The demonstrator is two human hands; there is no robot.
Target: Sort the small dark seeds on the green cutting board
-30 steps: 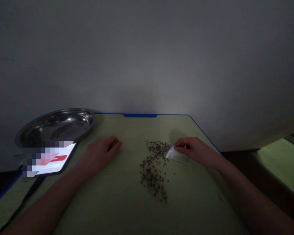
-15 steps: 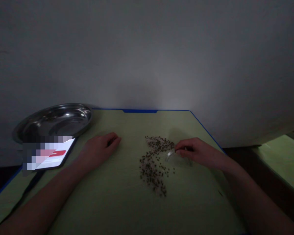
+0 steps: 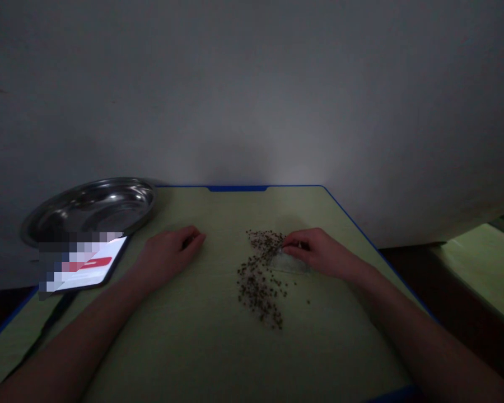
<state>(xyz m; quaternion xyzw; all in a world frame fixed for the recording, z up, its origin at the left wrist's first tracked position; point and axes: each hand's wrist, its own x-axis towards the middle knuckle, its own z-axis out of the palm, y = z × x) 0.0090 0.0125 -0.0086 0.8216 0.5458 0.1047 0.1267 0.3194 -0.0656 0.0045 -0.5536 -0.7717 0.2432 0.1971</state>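
Note:
Small dark grains lie in a loose, curved scatter on the light-green tabletop. My right hand is at the upper right of the scatter, with thumb and fingertips pinched on a clear plastic piece. This piece is thin and see-through and lies low over the table beside the grains. Its exact kind is hard to make out. My left hand rests on the table left of the grains, its fingers curled in and thumb against them, with nothing visible in it.
A shiny oval metal basin stands at the back left. In front of it lies a lit phone, partly blurred out, near a dark strap. A pale wall rises behind the blue-edged table. Another light-green surface is at the right.
My right hand has moved left, closer to the grains, and the clear plastic piece has flattened from its raised arch. A lone grain now lies at the lower right. My left hand stays put.

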